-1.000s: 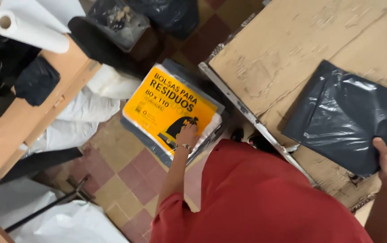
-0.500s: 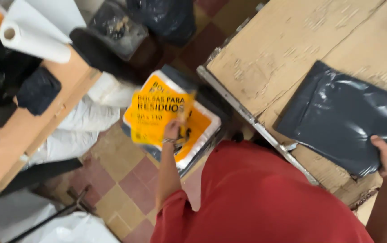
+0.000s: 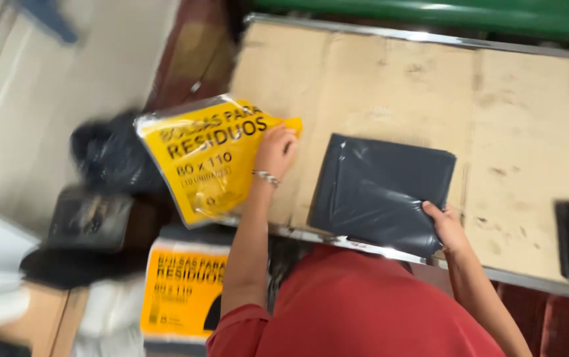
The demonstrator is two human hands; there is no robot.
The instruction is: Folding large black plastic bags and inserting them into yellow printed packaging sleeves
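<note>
Yellow packet (image 3: 208,155): flat plastic pack, pinched at its right edge by the left hand (image 3: 275,151), held above the table's left end.
Left hand: fingers clasped on that packet.
Dark folded bag (image 3: 380,192): lies on the cardboard-covered table (image 3: 529,119), right of the left hand.
Right hand (image 3: 446,227): grips the bag's lower right corner.

Left hand (image 3: 276,149) raised with arm extended, fingers pinched closed; right hand (image 3: 446,227) lower, fingers curled in a grip.
</note>
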